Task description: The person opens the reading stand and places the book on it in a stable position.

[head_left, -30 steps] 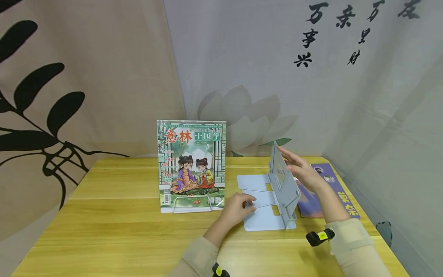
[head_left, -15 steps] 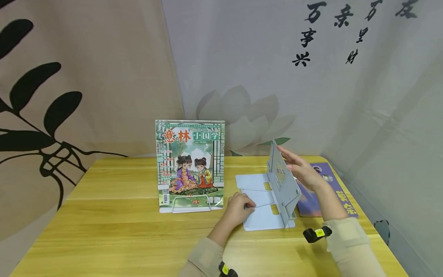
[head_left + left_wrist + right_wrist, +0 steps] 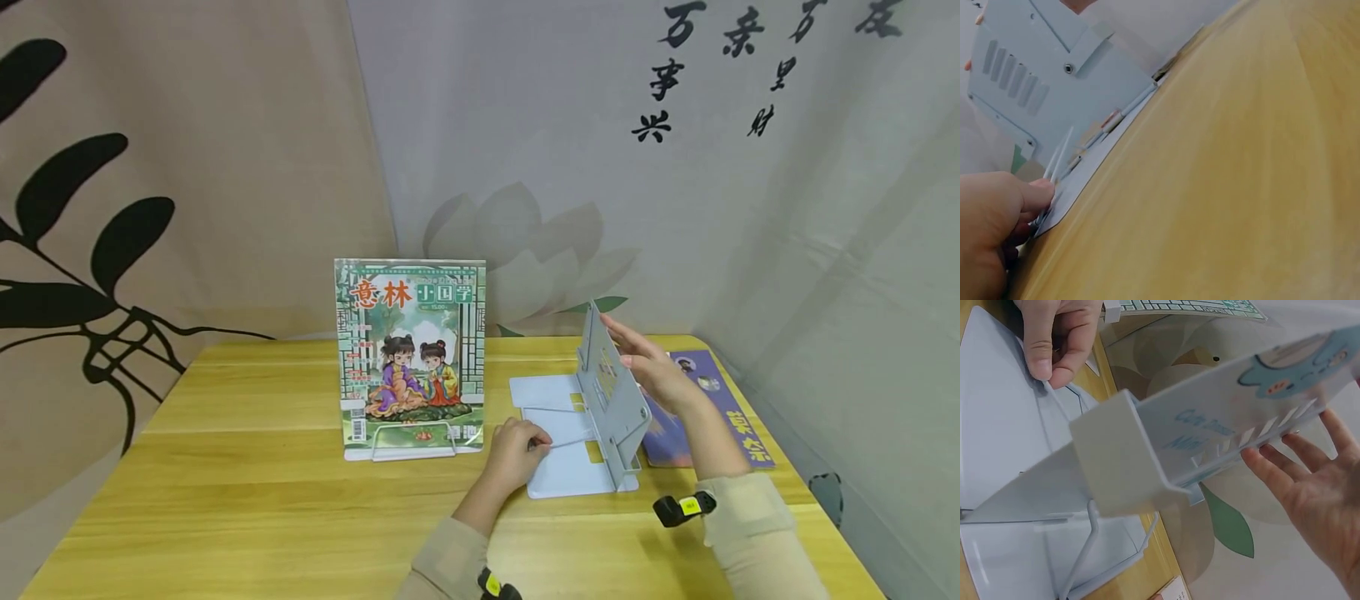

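A light-blue metal book stand (image 3: 617,404) rests on the table with its slotted panel tilted up over a flat base plate (image 3: 566,477). My left hand (image 3: 512,457) is at the base's left side, pinching a thin wire bar (image 3: 1060,156) between thumb and fingers; the left wrist view shows the wire angled up from the base. Behind the panel, my right hand (image 3: 662,382) steadies it with extended fingers (image 3: 1266,469) touching its edge. The right wrist view shows a cartoon print and cut slots on the panel.
A green illustrated magazine (image 3: 412,350) stands on another stand with a wire lip (image 3: 414,455), left of my hands. A purple book (image 3: 708,408) lies flat on the wooden table (image 3: 247,500), partly hidden by my right forearm. A printed cloth (image 3: 525,125) hangs behind.
My left hand has closed its fingers on the wire bar and lifted it slightly off the base. The right hand stays at the panel. The head view has shifted slightly.
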